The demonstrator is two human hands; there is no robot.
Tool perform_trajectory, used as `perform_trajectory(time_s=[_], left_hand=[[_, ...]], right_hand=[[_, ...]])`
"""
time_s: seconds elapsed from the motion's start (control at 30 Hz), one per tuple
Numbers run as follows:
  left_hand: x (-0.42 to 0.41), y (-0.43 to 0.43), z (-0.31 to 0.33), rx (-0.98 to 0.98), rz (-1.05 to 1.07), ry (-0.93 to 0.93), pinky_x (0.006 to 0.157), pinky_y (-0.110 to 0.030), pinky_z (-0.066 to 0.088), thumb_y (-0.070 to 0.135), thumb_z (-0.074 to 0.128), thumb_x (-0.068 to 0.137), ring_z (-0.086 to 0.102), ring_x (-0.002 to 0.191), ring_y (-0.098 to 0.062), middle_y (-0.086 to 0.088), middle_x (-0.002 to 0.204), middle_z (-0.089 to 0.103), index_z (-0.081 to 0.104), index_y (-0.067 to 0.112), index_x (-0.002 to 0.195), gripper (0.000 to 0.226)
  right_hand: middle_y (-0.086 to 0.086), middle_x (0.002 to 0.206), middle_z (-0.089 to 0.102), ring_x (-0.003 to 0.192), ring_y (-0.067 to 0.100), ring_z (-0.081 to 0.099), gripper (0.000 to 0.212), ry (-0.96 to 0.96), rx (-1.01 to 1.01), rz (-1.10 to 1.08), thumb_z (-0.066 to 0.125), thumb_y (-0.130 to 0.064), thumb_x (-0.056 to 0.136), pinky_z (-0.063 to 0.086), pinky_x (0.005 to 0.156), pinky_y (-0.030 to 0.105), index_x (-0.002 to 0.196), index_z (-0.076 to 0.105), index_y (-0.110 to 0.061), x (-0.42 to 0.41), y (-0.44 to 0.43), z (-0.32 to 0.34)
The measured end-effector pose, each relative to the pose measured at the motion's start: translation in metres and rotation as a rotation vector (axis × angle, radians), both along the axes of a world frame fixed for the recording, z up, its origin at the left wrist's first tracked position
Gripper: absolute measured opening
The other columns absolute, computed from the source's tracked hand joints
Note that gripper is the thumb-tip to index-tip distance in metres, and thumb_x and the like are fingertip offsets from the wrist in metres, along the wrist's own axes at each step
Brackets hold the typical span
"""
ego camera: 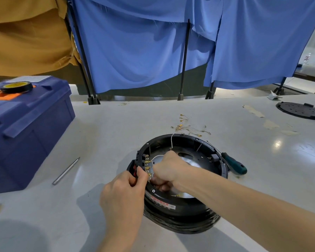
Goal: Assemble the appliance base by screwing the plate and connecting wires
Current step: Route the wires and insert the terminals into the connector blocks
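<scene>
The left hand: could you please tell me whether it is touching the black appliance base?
Touching. The head view shows the left hand with fingers pinching the terminal block on the rim of the black appliance base.

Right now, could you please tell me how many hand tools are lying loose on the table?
2: a green-handled screwdriver just right of the black base, and a silver rod left of it, beside the blue toolbox. More may be hidden.
</scene>
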State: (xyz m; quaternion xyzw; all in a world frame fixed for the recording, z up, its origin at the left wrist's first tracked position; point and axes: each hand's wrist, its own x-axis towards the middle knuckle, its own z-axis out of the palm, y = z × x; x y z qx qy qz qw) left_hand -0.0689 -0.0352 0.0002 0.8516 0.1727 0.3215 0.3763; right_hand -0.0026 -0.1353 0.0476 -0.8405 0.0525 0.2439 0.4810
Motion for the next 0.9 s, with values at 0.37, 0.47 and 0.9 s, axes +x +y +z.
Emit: perform_trajectory(time_s=[0.37,0.47,0.9], left_hand=[[-0.004,0.001,0.001,-0.112,0.037,-0.048,0.057,-0.035,0.046,0.037,0.074,0.076,0.055,0.052,-0.022,0.005,0.045,0.055,0.055,0.020,0.047,0.039],[-0.002,0.002,0.001,-0.121,0.042,-0.044,0.057,-0.034,0.045,0.036,0.075,0.077,0.055,0.053,-0.021,0.004,0.046,0.055,0.055,0.020,0.048,0.039],[0.038,0.013,0.028,-0.051,-0.194,0.076,0.094,-0.040,0.049,0.038,0.065,0.087,0.061,0.104,-0.016,0.012,0.112,0.065,0.067,0.028,0.115,0.030]], right_hand=[[0.017,0.062,0.068,0.046,0.023,0.066,0.016,-0.047,0.051,0.184,0.061,-0.002,0.094,0.052,0.043,0.022,0.094,0.066,0.014,0.014,-0.044,0.021],[0.017,0.061,0.068,0.048,0.025,0.067,0.013,-0.178,0.128,0.108,0.064,-0.003,0.092,0.049,0.042,0.023,0.086,0.068,0.007,0.021,-0.064,0.023],[0.002,0.122,0.067,0.118,0.019,0.058,0.039,-0.666,-0.225,-0.001,0.056,0.002,0.090,0.039,0.090,0.020,0.124,0.068,-0.014,0.045,-0.112,-0.004]])
